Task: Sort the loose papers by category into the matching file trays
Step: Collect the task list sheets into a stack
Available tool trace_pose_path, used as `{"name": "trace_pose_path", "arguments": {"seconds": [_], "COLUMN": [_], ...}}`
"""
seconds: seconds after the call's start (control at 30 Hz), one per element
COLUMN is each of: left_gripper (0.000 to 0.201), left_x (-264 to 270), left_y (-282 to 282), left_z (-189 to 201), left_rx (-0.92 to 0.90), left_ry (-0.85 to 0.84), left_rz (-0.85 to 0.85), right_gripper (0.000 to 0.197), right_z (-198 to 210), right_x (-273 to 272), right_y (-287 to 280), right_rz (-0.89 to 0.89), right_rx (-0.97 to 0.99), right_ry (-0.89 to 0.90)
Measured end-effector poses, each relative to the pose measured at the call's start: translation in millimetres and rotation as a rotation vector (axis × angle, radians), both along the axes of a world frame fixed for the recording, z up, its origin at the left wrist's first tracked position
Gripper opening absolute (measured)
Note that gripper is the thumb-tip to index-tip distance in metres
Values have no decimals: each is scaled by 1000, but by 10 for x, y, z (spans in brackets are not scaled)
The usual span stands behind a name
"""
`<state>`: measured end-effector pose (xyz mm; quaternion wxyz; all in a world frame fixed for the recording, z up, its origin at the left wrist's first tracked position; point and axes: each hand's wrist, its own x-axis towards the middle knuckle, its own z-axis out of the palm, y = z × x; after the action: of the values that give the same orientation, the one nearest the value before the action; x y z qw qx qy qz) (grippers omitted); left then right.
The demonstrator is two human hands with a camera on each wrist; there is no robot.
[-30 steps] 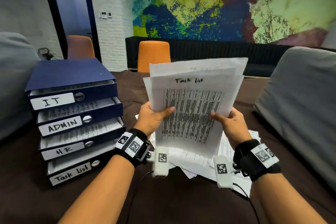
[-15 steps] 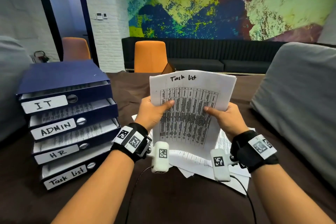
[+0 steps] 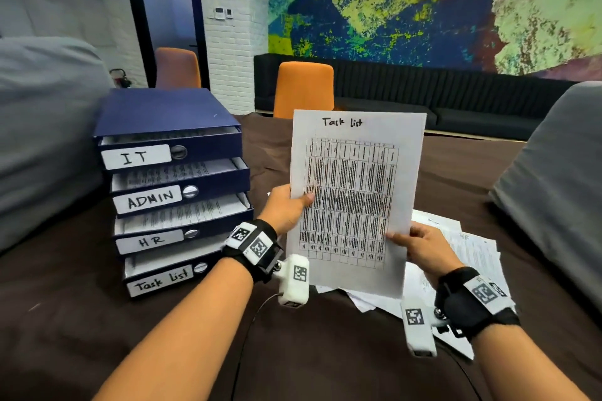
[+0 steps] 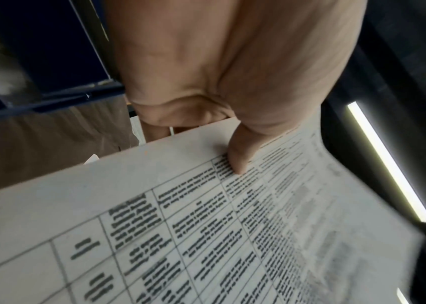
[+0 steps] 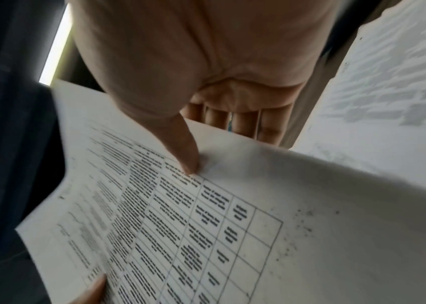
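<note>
Pinched upright by both hands, sheet point(image 3: 355, 198) reads "Task list" above a table.

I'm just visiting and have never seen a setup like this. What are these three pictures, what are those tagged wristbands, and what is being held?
No robot here: a person wears three cameras. The wide picture comes from the head, the close-ups from each wrist, looking along the palm. The left hand and right hand pinch one sheet headed Task list, thumbs on its printed table. On the brown table stand four stacked blue trays labelled IT, ADMIN, HR and, lowest, the Task list tray. More loose papers lie under the right hand.
</note>
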<state>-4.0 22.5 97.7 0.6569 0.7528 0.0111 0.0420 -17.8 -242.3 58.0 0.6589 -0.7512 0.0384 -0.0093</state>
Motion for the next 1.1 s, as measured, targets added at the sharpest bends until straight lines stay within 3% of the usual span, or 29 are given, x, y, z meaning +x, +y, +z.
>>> {"name": "trace_pose_path", "arguments": {"seconds": [0.1, 0.23, 0.3, 0.4, 0.47, 0.6, 0.77, 1.1], "left_gripper": [40, 93, 82, 37, 27, 22, 23, 22], "left_x": [-81, -302, -437, -662, -828, -1177, -1616, -2074], "left_y": [181, 510, 695, 959, 1100, 1253, 1375, 1566], "left_z": [45, 2, -53, -160, -233, -281, -407, -508], "left_rx": [-29, -87, 5, 91, 58, 47, 10, -200], "left_ry": [6, -50, -61, -7, 35, 67, 135, 265], "left_rz": [83, 123, 101, 98, 121, 149, 181, 288], "right_gripper": [30, 62, 61, 33, 25, 20, 28, 13], "right_z": [180, 383, 426, 390, 337, 290, 106, -33], "right_x": [22, -99, -177, -250, -287, -394, -515, -659], "right_y": [178, 424, 520, 665, 760, 899, 1067, 1356], "right_rz": [48, 153, 280, 354, 391, 481, 549, 646], "right_rx": [57, 91, 112, 79, 97, 135, 159, 255], "right_ry": [-51, -140, -113, -101, -55, 14, 72, 150]}}
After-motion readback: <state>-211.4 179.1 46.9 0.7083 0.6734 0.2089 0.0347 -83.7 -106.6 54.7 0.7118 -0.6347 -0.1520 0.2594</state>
